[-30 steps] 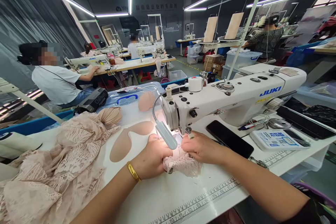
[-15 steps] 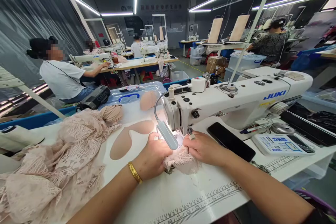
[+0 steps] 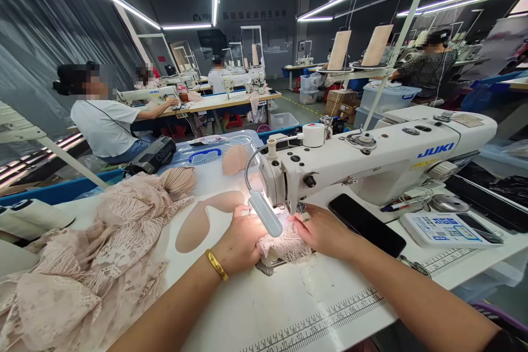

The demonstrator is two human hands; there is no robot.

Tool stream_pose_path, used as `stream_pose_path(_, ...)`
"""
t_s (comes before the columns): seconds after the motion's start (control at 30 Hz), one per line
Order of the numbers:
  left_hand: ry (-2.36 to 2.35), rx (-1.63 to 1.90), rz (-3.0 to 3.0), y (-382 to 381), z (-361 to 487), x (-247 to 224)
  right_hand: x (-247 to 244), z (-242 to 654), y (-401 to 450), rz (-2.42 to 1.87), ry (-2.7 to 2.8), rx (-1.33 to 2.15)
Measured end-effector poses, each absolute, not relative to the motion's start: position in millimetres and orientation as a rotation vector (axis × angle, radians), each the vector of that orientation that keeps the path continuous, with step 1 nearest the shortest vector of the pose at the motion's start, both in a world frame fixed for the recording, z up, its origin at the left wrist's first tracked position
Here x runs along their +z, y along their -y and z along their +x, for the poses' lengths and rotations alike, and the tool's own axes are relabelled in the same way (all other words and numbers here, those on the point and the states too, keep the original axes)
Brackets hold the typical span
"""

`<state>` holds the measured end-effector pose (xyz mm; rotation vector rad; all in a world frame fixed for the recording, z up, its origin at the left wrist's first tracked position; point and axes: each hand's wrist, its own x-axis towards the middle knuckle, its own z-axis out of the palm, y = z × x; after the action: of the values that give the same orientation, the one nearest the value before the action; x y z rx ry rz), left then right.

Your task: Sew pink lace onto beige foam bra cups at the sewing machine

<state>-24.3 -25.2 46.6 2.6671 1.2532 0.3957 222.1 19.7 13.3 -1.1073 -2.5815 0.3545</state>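
Note:
A white sewing machine [image 3: 371,159] stands on the white table [image 3: 239,313]. Pink lace fabric [image 3: 284,245] lies under its needle end, lit by a grey lamp [image 3: 266,213] on a bent neck. My left hand [image 3: 241,242], below a gold bracelet, grips the lace's left side with fingers closed; the lamp partly hides the fingertips. On the right side, my right hand [image 3: 322,228] has its fingers closed on the lace near the needle. The needle itself is hidden.
A heap of pink lace [image 3: 124,231] covers the table's left. Beige pads [image 3: 193,228] lie beside my left hand. A black phone [image 3: 367,225] and a white box [image 3: 449,228] lie right. Behind is a clear bin [image 3: 214,159]. Co-workers sit farther back.
The lace between my hands has shifted, with its front edge now drawn back and flatter. The whole view has moved slightly, so most things appear a little farther right.

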Motion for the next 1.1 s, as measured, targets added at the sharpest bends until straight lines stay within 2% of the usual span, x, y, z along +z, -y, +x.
stream_pose_path(0.33, -1.217, 0.408, 2.664, 26, -28, 38, 11, 221, -18, -1.128, 2.56, 0.306)
stream_pose_path(0.53, -1.304, 0.322, 2.661, 38, -31, 44, 8, 225, -9, -0.729, 2.518, 0.05)
stream_pose_path(0.67, -1.659, 0.123, 2.695, 46, -21, 48, 12, 217, -1, -0.503, 2.555, 0.121)
stream_pose_path(0.83, -1.738, -0.121, 2.65, 52, -7, 51, 6, 207, -5, -0.658, 2.704, 0.033)
stream_pose_path(1.1, -1.667, -0.006, 2.613, 52, -12, 57, -5, 216, -15, -0.713, 2.5, -0.238)
